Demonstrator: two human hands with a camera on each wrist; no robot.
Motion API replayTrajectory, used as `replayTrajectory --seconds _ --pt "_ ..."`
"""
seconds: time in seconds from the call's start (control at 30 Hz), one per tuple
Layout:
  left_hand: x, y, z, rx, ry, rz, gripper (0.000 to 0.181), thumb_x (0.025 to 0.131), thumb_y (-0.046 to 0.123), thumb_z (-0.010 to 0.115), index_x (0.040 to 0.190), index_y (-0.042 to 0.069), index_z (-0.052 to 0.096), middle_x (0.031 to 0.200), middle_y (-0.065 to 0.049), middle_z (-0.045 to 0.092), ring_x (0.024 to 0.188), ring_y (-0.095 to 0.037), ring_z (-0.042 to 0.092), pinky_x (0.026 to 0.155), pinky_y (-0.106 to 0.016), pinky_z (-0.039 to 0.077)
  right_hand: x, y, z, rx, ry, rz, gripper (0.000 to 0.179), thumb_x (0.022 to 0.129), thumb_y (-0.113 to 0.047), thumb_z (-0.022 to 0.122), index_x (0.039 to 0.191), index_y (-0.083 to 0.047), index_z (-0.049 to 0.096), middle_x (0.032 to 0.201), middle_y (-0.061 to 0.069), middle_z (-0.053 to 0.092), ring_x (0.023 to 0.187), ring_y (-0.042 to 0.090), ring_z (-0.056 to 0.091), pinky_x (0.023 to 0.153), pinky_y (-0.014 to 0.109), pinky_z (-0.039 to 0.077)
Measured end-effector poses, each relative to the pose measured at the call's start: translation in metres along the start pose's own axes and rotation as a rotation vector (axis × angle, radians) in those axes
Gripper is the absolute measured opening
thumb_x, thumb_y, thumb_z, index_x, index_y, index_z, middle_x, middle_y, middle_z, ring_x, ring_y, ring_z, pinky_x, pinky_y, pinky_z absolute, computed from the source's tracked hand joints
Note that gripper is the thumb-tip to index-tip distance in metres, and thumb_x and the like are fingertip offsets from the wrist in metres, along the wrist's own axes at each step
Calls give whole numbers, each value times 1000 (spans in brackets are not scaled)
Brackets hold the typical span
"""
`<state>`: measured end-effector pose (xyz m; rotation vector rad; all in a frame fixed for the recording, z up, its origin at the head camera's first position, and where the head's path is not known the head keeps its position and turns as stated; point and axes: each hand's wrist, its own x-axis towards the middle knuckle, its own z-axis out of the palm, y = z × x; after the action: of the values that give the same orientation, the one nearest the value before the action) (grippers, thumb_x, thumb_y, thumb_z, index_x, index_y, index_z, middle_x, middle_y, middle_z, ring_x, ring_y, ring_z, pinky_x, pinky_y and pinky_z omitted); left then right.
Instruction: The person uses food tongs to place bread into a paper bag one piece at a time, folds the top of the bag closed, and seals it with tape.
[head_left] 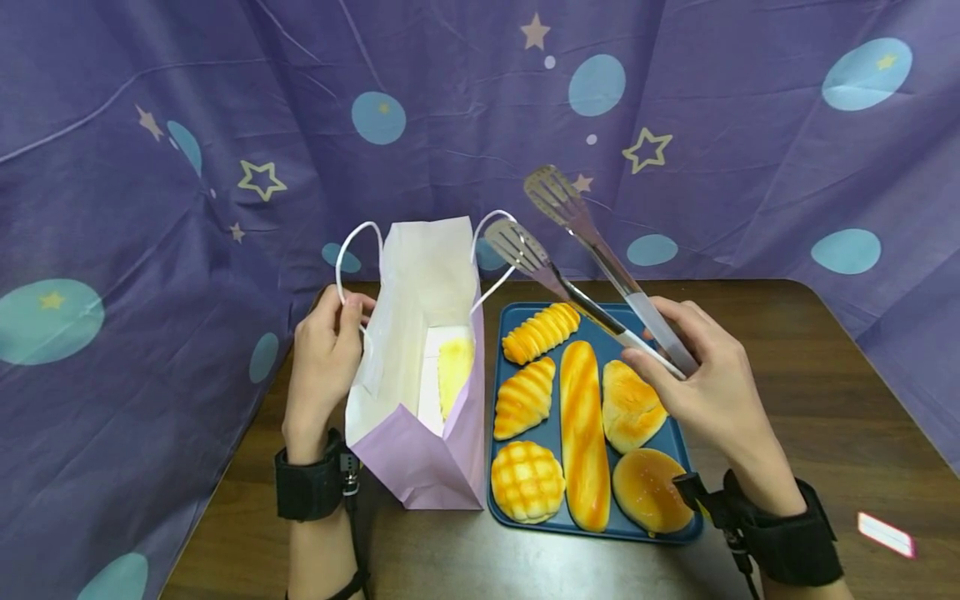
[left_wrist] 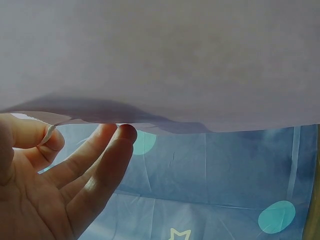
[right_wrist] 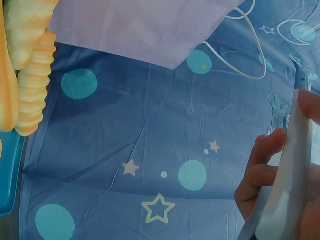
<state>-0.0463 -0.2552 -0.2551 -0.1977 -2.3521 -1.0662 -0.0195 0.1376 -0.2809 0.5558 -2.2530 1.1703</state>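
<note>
Silver tongs (head_left: 615, 268) gripped in right hand (head_left: 701, 375), near blue tray (head_left: 552, 433) with 6 breads (head_left: 585, 433); handle (left_wrist: 49, 134) of bag (head_left: 442, 475) pinched in left hand (head_left: 326, 350), well apart.

Lilac paper bag (head_left: 431, 471) sat wide open toward the table's (head_left: 817, 375) left edge, yellow thing (head_left: 455, 375) inside; shiny tongs (head_left: 611, 267) tilted up midair, tips apart.

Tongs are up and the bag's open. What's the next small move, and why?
I'd probably lower the tongs toward the tray: the right hand holds them spread with nothing between their tips, six breads lie there, and the left hand holds the open bag's handle.
</note>
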Motion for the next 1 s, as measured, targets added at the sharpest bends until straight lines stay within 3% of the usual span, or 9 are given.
replayTrajectory --seconds 0.43,1.0 --pt "1 -1 1 6 -2 5 34 109 27 43 106 2 66 93 -15 70 85 -25 67 66 -30 42 0 7 -7 -24 25 10 63 76 4 84 134 -10 62 98 -2 59 80 5 52 64 15 41" --pt "0 0 1 8 0 9 33 109 27 43 107 2 66 92 -15 70 83 -25 66 64 -29 42 3 13 -14 12 78 62 59 79 1 82 134 -10 64 106 -13 60 80 8 53 68 13 41"
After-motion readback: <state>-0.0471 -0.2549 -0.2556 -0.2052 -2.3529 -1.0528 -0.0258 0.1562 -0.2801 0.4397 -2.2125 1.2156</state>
